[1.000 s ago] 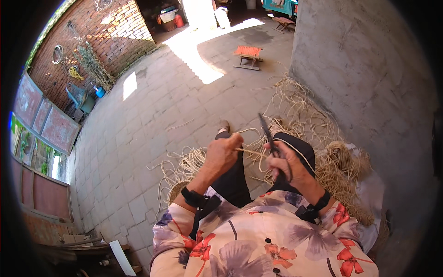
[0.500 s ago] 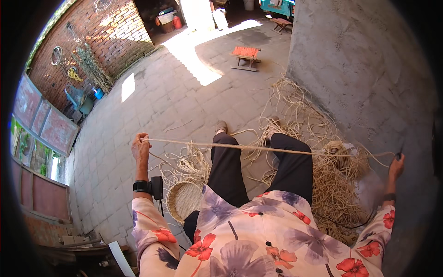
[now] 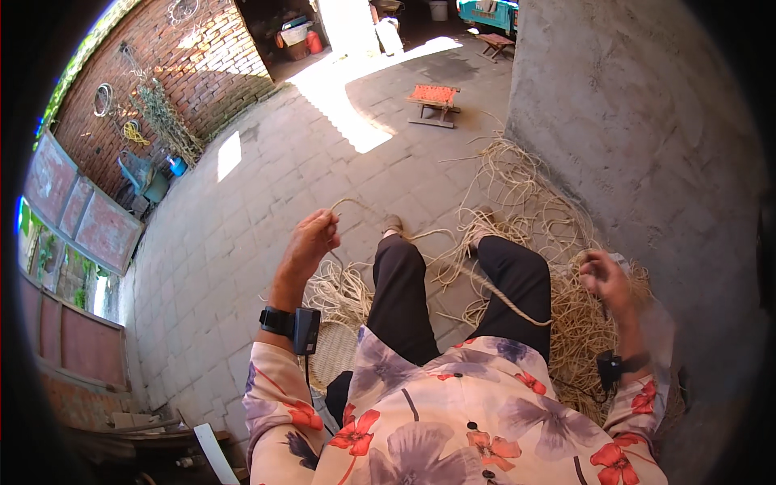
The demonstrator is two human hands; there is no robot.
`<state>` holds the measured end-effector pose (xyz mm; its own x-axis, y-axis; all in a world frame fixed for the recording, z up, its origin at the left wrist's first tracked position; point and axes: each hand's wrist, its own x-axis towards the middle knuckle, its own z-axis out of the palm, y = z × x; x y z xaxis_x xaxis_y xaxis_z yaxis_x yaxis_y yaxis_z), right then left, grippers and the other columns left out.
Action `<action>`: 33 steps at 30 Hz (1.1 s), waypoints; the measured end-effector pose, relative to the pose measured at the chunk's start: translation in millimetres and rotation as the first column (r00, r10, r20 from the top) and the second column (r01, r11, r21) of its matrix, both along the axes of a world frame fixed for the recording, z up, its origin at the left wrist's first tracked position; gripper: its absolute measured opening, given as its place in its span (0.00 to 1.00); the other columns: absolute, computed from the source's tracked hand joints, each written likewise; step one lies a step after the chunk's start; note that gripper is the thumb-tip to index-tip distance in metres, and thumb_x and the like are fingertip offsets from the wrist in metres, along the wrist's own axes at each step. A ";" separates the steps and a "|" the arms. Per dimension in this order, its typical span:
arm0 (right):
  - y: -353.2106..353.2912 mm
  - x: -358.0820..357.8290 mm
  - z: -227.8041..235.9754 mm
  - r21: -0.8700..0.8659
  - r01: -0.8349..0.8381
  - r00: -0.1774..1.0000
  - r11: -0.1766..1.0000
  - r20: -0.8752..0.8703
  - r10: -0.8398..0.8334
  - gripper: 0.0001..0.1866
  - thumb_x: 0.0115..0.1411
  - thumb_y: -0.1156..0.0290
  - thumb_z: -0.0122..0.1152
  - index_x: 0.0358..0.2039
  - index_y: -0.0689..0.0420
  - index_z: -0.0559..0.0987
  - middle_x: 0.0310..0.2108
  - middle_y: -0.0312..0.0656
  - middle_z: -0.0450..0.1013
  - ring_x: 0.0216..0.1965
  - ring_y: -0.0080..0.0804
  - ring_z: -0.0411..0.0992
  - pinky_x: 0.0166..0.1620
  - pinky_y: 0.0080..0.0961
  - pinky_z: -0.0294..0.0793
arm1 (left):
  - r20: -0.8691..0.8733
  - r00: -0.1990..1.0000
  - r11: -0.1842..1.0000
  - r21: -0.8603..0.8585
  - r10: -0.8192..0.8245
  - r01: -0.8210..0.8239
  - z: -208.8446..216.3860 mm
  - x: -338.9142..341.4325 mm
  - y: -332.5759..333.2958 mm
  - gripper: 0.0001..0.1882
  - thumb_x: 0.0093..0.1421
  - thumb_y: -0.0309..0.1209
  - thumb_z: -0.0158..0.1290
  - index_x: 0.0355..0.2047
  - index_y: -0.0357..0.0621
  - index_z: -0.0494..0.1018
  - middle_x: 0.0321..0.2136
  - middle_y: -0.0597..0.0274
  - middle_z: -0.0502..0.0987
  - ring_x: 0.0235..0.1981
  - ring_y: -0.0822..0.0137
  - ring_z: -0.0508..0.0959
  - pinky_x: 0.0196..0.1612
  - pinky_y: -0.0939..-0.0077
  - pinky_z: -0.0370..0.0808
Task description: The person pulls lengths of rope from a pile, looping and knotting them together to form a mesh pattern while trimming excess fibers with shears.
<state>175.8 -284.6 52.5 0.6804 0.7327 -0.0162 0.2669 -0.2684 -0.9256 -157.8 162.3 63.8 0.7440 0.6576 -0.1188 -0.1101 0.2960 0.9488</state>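
Clock hours run from the person's lap, twelve being straight ahead. At ten, the left hand (image 3: 314, 238) pinches a pale cord (image 3: 347, 200) at the fingertips; its thin far end fades against the paving (image 3: 267, 194), so I can't follow it. At half past two, the right hand (image 3: 606, 279) is smeared by motion, fingers curled, and I cannot tell whether it grasps anything. Beneath it, toward three, spreads a heap of cord (image 3: 586, 343), partly covered by that forearm. A thicker twisted length (image 3: 508, 301) lies across the right thigh; whether it joins the pinched one is unclear. At nine, a woven basket (image 3: 333, 352) is half hidden behind the left wrist's black device (image 3: 306, 330). Farther out, an orange-topped stool (image 3: 434, 97) stands at twelve, while a turquoise vehicle (image 3: 497, 16), just past twelve, is cut off above.
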 end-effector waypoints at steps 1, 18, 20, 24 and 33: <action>25.5 -30.0 10.9 0.008 -0.114 0.989 0.993 -0.095 0.115 0.25 0.47 0.68 0.69 0.45 0.59 0.71 0.33 0.36 0.71 0.34 0.24 0.71 0.39 0.22 0.73 | -0.003 1.000 1.000 0.002 -0.003 0.003 14.5 10.7 -13.4 0.12 0.62 0.40 0.51 0.36 0.44 0.73 0.20 0.75 0.67 0.22 0.78 0.68 0.28 0.84 0.66; 177.1 -131.9 -25.0 -0.009 -0.466 0.883 0.885 0.056 0.466 0.21 0.58 0.52 0.59 0.38 0.59 0.73 0.23 0.42 0.71 0.23 0.29 0.70 0.28 0.27 0.70 | -0.171 0.885 0.763 0.452 -0.433 0.461 89.5 87.1 -116.0 0.13 0.61 0.34 0.54 0.40 0.38 0.76 0.26 0.67 0.75 0.27 0.78 0.74 0.32 0.83 0.73; 166.9 -123.9 -5.9 0.032 -0.442 0.883 0.896 -0.159 0.441 0.19 0.61 0.54 0.55 0.40 0.59 0.72 0.22 0.38 0.69 0.19 0.22 0.66 0.23 0.21 0.66 | -0.080 0.980 0.855 0.479 -0.183 0.199 84.4 80.0 -102.7 0.13 0.61 0.35 0.53 0.42 0.39 0.75 0.29 0.65 0.76 0.27 0.76 0.74 0.33 0.81 0.73; 143.3 -106.7 -2.3 0.275 -0.304 0.781 0.912 -0.477 0.404 0.19 0.65 0.54 0.49 0.40 0.59 0.71 0.22 0.33 0.68 0.15 0.12 0.59 0.17 0.09 0.57 | -0.168 0.983 0.731 0.663 -0.068 0.164 -5.5 73.6 -68.2 0.19 0.64 0.43 0.47 0.44 0.39 0.72 0.31 0.62 0.76 0.33 0.70 0.74 0.38 0.75 0.72; 110.3 -85.5 -1.9 0.197 0.036 0.925 0.980 -0.377 0.042 0.21 0.62 0.51 0.54 0.36 0.59 0.71 0.18 0.33 0.67 0.10 0.09 0.57 0.11 0.09 0.51 | -0.379 0.906 0.663 0.633 -0.186 0.400 -37.1 69.2 -103.4 0.17 0.62 0.39 0.47 0.34 0.37 0.78 0.22 0.58 0.77 0.26 0.67 0.76 0.34 0.73 0.72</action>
